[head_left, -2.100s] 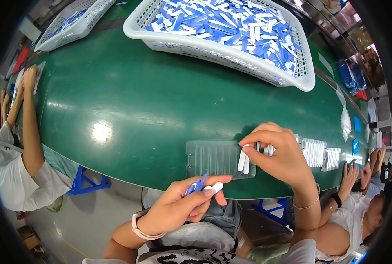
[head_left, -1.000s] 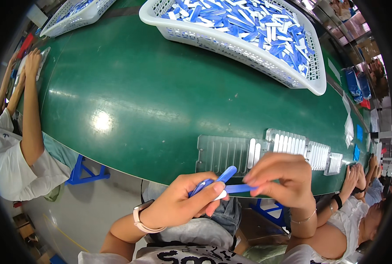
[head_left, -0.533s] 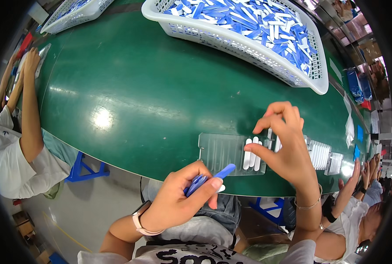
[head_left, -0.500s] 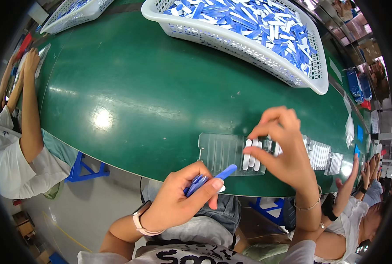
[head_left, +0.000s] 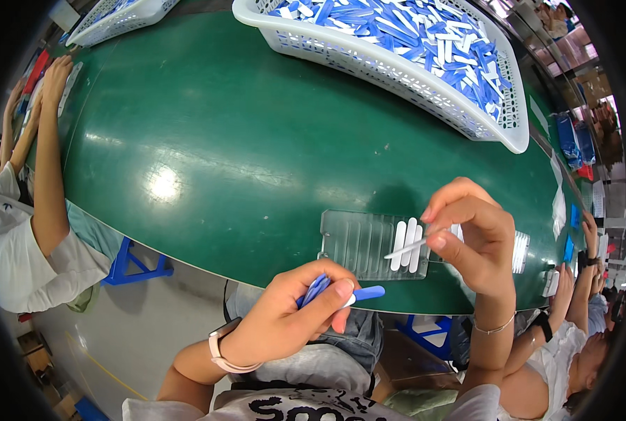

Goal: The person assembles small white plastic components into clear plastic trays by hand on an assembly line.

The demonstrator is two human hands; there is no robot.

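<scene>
While your left hand (head_left: 304, 303) curls shut around a bundle of flat blue-and-white plastic strips (head_left: 316, 289), its thumb pins one blue strip with a rounded end (head_left: 371, 293) that pokes out to the right, just below the tray. That clear plastic tray with parallel grooves (head_left: 344, 240) lies flat on the glossy green table (head_left: 208, 231); three white rounded strips (head_left: 409, 233) fill grooves toward its right side, and the grooves to their left are bare. Your right hand (head_left: 476, 235) is the nearer to those bare grooves, which lie left of its fingertips. Its thumb and forefinger are closed on one thin pale strip (head_left: 407, 249), nearly edge-on, slanting down-left over the white strips, so its long axis cuts across the grooves; I cannot tell whether its tip touches anything. Farther right, another tray filled with white strips (head_left: 520, 252) shows partly behind your hand.
</scene>
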